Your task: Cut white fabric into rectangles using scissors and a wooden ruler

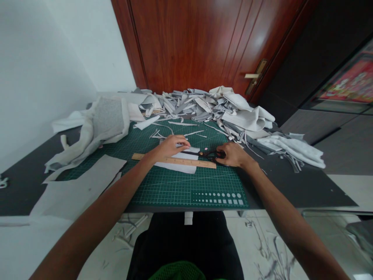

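Note:
My right hand (pixel 233 154) is closed round the handles of black scissors (pixel 207 154), whose blades point left over a light grey piece of fabric (pixel 190 170). My left hand (pixel 172 147) holds the upper part of that fabric, thumb and fingers drawn together near the blade tips. A wooden ruler (pixel 201 162) lies across the fabric just below the scissors, partly covered by my left wrist. Everything here rests on a green cutting mat (pixel 175 190) with a white grid. Thin offcut strips (pixel 157 134) are scattered above my left hand.
A heap of grey and white fabric scraps (pixel 201 105) lines the back of the dark table (pixel 276 186). At left are a bundled thick fabric (pixel 107 114) and a flat grey sheet (pixel 84 186). More fabric (pixel 294 147) lies at right. Behind stands a wooden door (pixel 189 46).

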`<state>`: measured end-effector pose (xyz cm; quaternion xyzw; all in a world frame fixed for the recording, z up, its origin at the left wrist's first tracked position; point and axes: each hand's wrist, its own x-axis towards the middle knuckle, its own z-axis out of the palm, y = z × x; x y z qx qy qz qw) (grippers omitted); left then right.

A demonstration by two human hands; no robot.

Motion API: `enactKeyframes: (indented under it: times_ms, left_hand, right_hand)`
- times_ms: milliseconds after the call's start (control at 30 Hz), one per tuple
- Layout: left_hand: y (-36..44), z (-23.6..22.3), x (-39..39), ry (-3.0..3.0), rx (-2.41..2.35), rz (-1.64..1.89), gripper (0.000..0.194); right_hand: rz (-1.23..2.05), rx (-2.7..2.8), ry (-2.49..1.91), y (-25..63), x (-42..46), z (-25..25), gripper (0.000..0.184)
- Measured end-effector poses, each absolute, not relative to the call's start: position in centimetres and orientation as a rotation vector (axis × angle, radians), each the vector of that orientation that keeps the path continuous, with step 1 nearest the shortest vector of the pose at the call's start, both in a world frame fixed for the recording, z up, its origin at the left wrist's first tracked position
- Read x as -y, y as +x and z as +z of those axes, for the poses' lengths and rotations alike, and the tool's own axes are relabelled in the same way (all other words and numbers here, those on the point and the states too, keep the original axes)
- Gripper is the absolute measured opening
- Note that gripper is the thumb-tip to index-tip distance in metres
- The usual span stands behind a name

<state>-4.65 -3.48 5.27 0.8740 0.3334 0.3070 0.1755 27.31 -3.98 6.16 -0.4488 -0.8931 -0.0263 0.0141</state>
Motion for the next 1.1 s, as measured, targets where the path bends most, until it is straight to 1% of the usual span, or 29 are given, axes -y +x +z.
enactKeyframes:
  times_ms: [200,700,1100]
  left_hand:
    - [-4.93,5.30,3.28,2.484,-0.919,0.881,0.023]
    - [-5.19,5.23,2.95,2.451,-0.906,0.837,0.032]
    - [-5.29,5.05,2.95,2.444,-0.907,0.866,0.026]
  right_hand:
    - [-0.006,2.781,-1.345,27.39,3.71,5.85,0.029]
    - [-0.050,2.769,-1.288,27.66,3.31,5.37,0.031]
    - [-0.062,2.806,-1.220,28.04,3.00,5.31,0.036]
